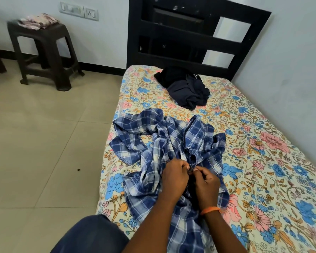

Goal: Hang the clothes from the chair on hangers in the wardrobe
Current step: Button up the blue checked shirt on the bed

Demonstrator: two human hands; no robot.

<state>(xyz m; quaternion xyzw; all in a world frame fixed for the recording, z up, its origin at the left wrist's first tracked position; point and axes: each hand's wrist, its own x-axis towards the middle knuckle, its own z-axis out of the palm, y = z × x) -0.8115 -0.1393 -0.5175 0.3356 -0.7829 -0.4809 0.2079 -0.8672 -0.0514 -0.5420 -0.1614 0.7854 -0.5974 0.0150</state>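
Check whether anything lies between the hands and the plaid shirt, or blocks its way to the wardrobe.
Nothing separates them: the left hand and right hand both pinch the blue plaid shirt at its front, on the floral bed sheet. No hanger or wardrobe is in view, so that path cannot be judged.

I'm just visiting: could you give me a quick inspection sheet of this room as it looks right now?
Surface: bed with floral sheet.
Job's things: blue-and-white checked shirt crumpled on the bed; dark bundled garments behind it; no hanger seen.
Clutter: folded floral cloth on the dark plastic stool.
Hands: left hand and right hand both pinch the shirt's front.
Cables: nothing seen.
Surroundings: tiled floor, black headboard, wall socket panel.
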